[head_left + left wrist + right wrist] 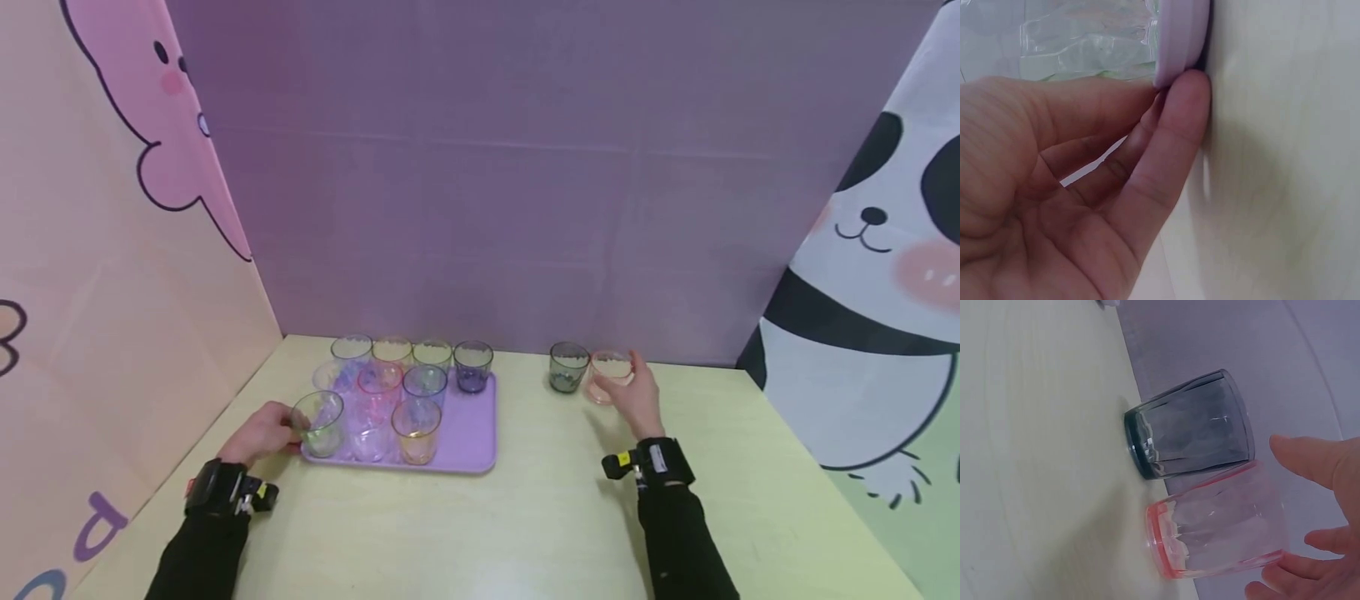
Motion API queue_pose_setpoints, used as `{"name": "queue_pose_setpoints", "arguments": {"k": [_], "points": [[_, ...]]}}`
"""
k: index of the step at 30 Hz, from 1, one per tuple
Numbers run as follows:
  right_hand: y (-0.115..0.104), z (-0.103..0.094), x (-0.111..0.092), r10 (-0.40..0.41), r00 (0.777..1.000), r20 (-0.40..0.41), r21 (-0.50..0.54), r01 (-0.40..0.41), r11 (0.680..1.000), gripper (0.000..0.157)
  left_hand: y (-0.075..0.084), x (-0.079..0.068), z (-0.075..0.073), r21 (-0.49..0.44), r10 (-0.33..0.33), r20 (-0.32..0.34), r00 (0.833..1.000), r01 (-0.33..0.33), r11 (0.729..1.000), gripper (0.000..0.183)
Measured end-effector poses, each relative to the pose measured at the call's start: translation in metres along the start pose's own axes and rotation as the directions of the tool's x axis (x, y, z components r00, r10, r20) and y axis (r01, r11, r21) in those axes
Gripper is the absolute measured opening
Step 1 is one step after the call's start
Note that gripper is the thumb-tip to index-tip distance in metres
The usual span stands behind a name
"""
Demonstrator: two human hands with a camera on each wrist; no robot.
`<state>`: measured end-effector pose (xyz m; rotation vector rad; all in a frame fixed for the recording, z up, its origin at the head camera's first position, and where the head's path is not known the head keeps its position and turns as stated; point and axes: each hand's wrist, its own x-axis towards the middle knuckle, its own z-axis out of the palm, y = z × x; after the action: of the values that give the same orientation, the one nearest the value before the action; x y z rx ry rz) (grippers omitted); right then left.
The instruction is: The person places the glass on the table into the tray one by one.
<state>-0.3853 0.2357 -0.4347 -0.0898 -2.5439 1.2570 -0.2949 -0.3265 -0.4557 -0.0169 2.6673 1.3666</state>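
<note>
At the left end of the lilac tray (474,433), my left hand (258,432) pinches the rim (1182,44) between thumb and finger. Close by its fingertips stands a green-tinted glass (321,429) on the tray. My right hand (637,398) is at a pink glass (611,371) standing on the table. In the right wrist view the thumb is spread away from that pink glass (1222,528), while the lower fingers (1297,565) are at its rim. Beside it, apparently touching, stands a dark grey glass (567,367).
More tinted glasses crowd the tray, among them an amber one (416,429), a red one (379,383) and a dark purple one (473,367). Behind the table (450,533) rises a purple backdrop (480,183); printed panels flank both sides.
</note>
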Motion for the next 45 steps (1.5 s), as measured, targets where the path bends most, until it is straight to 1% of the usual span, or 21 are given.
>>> {"name": "queue_pose_setpoints", "arguments": {"k": [4,7,11,14,19,21,26,29,35,40,45], "points": [[0.005,0.002,0.0,0.013,1.0,0.022,-0.002,-0.013,1.0,0.094,0.0,0.0,0.001,0.0,0.012,-0.002,1.0,-0.012,1.0,0.021],[0.008,0.003,0.001,0.064,0.997,0.05,0.025,-0.065,0.998,0.096,0.0,0.001,0.001,0.01,0.015,-0.011,1.0,-0.015,1.0,0.022],[0.011,0.006,0.004,0.132,0.989,0.072,0.087,-0.138,0.987,0.098,-0.001,0.001,0.002,0.02,0.003,-0.015,1.0,-0.002,1.0,0.022],[0.015,0.01,0.007,0.134,0.988,0.074,0.131,-0.143,0.981,0.098,-0.001,0.001,0.001,0.016,0.0,-0.018,1.0,0.0,1.0,0.021],[0.02,0.013,0.009,0.141,0.987,0.075,0.189,-0.153,0.97,0.098,-0.001,0.0,0.003,-0.036,0.02,-0.001,1.0,-0.02,0.999,0.019],[0.021,0.013,0.009,0.151,0.986,0.073,0.202,-0.163,0.966,0.098,-0.001,0.0,0.005,-0.051,0.016,0.001,1.0,-0.015,0.999,0.018],[0.019,0.015,0.011,0.165,0.984,0.061,0.221,-0.174,0.96,0.092,-0.001,-0.001,0.004,-0.032,-0.005,-0.019,1.0,0.004,0.999,0.018],[0.019,0.016,0.012,0.18,0.983,0.043,0.25,-0.186,0.95,0.09,0.0,-0.001,0.002,-0.039,-0.001,-0.015,1.0,0.0,0.999,0.017],[0.02,0.015,0.012,0.221,0.975,0.033,0.315,-0.22,0.923,0.09,0.001,-0.001,0.002,-0.04,0.007,-0.008,1.0,-0.008,0.999,0.017],[0.019,0.014,0.011,0.227,0.974,0.021,0.337,-0.221,0.915,0.091,0.0,0.0,0.002,-0.039,0.007,-0.011,1.0,-0.007,0.999,0.018],[0.012,0.012,0.008,0.248,0.969,-0.007,0.352,-0.23,0.907,0.093,0.0,-0.001,0.002,-0.03,0.014,-0.01,1.0,-0.014,0.999,0.019]]}}
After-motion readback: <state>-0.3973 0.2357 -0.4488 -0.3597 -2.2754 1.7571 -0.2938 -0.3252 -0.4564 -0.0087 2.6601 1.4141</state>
